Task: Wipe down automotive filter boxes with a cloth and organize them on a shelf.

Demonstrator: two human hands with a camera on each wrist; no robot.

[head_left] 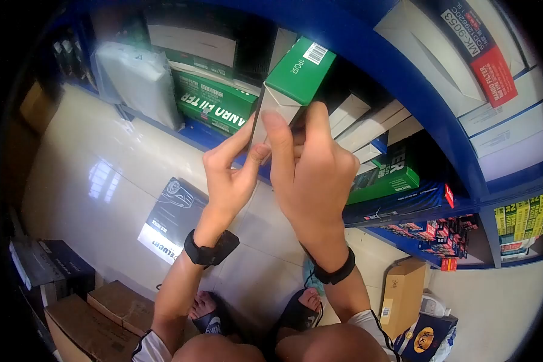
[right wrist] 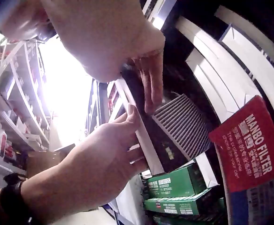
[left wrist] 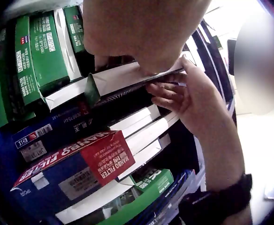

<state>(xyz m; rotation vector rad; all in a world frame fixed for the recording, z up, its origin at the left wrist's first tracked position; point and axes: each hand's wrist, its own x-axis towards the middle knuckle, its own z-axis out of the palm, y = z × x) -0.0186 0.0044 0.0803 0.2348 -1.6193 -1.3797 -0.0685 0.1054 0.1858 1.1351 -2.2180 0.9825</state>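
Both hands hold a green and white filter box upright at the front of the blue shelf. In the right wrist view, the box's dark face carries a picture of a pleated filter. The left hand grips the box's near lower edge, thumb at the white side and fingers on the other side. My right hand lays its thumb on the white side, with its fingers bent over the printed face. In the left wrist view, the right hand covers part of the box.
Green filter boxes lie stacked left of the held box. A red and blue box and several white-edged boxes fill the shelf to the right. On the tiled floor lie a grey box and brown cartons.
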